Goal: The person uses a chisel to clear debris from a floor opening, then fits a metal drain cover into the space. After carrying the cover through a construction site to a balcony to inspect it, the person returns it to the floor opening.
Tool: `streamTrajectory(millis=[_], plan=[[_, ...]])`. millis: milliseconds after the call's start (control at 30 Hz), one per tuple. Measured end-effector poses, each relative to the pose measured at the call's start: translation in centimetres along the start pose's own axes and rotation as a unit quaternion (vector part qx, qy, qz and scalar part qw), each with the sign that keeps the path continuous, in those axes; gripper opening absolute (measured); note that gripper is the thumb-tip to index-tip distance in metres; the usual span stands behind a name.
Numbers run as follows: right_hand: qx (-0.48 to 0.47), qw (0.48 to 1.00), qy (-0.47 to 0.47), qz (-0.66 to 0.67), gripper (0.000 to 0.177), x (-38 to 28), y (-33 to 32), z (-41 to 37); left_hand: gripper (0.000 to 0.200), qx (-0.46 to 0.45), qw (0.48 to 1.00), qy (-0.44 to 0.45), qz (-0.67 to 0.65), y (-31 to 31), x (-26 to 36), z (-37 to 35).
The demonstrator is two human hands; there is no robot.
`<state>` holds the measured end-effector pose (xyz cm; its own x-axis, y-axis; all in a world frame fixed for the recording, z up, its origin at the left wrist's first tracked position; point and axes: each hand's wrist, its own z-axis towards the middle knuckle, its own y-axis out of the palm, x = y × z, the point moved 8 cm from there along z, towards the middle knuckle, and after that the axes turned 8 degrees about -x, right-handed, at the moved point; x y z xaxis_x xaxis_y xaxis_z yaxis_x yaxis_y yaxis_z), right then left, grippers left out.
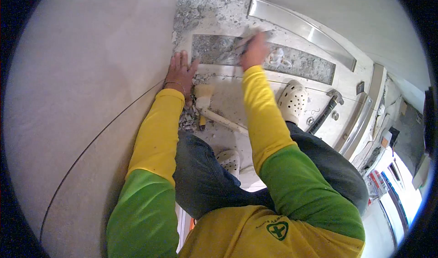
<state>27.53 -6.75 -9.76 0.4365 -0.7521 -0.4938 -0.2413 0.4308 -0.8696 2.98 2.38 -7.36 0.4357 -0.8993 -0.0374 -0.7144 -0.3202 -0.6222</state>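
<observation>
Rubble strip (303, 65) — right hand (254, 52) over it, perhaps gripping something.

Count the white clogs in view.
2. One clog is on the floor just left of the hammer; the other clog is lower in the picture, partly hidden by the trouser leg.

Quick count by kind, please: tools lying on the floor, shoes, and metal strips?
Mallet: 1
Claw hammer: 1
Clogs: 2
Metal strips: 2
Total: 6
</observation>
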Motion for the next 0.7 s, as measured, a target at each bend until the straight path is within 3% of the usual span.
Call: streamTrajectory(millis=[33,67,100,133,200,267,300,333,400,500,567,600,633,667,700], plan=[[-0.027,0.916,0.187,0.353,0.035,1.1,1.9,-1.2,0.139,0.015,1.000,0.002,-0.008,0.1,0.0,0.4],[-0.053,0.678,0.338,0.650,0.035,0.9,5.4,-2.8,0.139,0.021,1.000,0.004,-0.008,-0.6,0.2,0.4],[-0.132,0.715,0.269,0.632,0.042,0.0,4.8,-1.9,0.139,0.026,1.000,0.000,-0.012,-0.9,0.1,0.3],[-0.129,0.713,0.276,0.631,0.042,0.4,4.3,-1.2,0.138,0.021,1.000,0.000,-0.015,-0.6,0.2,-0.2],[-0.089,0.655,0.148,0.736,0.020,0.7,4.0,4.8,0.139,0.012,1.000,0.008,-0.022,-0.8,0.4,-0.6],[-0.090,0.797,0.000,0.598,0.025,-0.1,-0.8,10.9,0.139,0.010,0.999,0.012,-0.029,-0.9,0.5,-0.5],[-0.139,0.900,-0.117,0.397,0.029,-2.7,-5.6,11.7,0.140,0.011,0.999,0.012,-0.030,-0.9,0.4,-0.4],[-0.178,0.944,-0.223,0.168,0.033,-5.3,-9.7,11.7,0.141,0.012,0.999,0.013,-0.030,-1.0,0.4,-0.3],[-0.309,0.918,0.024,0.247,0.040,-3.1,-11.4,13.7,0.141,0.008,1.000,0.011,-0.027,-1.2,0.5,-0.4],[-0.297,0.944,-0.142,-0.023,0.051,-1.4,-18.5,12.2,0.142,0.004,1.000,0.015,-0.026,-0.4,0.4,0.0],[-0.331,0.937,-0.095,-0.055,0.058,3.6,-22.3,9.8,0.142,0.013,0.999,0.026,-0.025,-0.6,0.4,0.1],[-0.423,0.901,0.027,-0.087,0.090,6.3,-23.9,7.4,0.143,0.004,1.000,0.017,-0.025,-0.6,0.5,-0.1],[-0.378,0.921,0.022,-0.091,0.084,9.8,-25.2,6.1,0.143,-0.004,1.000,0.006,-0.025,-0.8,0.5,-0.4],[-0.400,0.901,-0.131,-0.100,0.076,13.3,-24.8,4.0,0.143,0.002,1.000,0.009,-0.021,-1.4,0.6,-0.6],[-0.375,0.910,0.173,-0.028,0.073,15.0,-27.3,1.1,0.144,-0.017,0.999,0.007,-0.031,-1.6,0.6,-0.8]])
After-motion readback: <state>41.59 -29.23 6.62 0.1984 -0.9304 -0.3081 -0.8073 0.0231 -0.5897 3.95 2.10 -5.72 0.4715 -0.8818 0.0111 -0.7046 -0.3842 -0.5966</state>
